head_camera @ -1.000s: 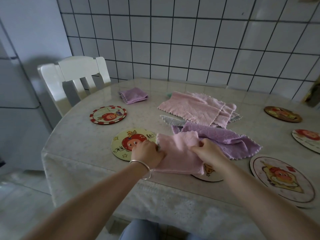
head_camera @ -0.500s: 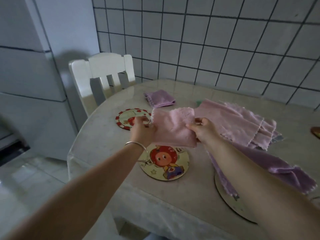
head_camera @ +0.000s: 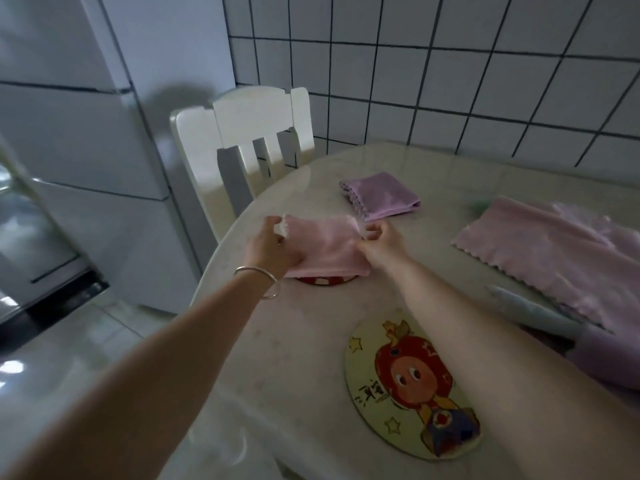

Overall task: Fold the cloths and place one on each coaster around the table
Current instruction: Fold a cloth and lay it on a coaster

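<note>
Pink cloth [head_camera: 325,245]: folded small, held flat over the red coaster [head_camera: 327,280], which shows only as a sliver under its near edge.
Left hand [head_camera: 268,249]: grip clamped on the cloth's left end, fingers curled round it.
Right hand [head_camera: 382,239]: fingertips pinching the right end.
Step in hand: setting this cloth down on its coaster, I'd judge.
Next move: let go with both hands, then take another from the pile [head_camera: 554,258].
Yellow coaster [head_camera: 412,389]: near bench [head_camera: 294,358] edge, bare.
Purple cloth [head_camera: 379,195]: folded, lying beyond.
Chair [head_camera: 242,133]: at the bench's far-left side.
</note>
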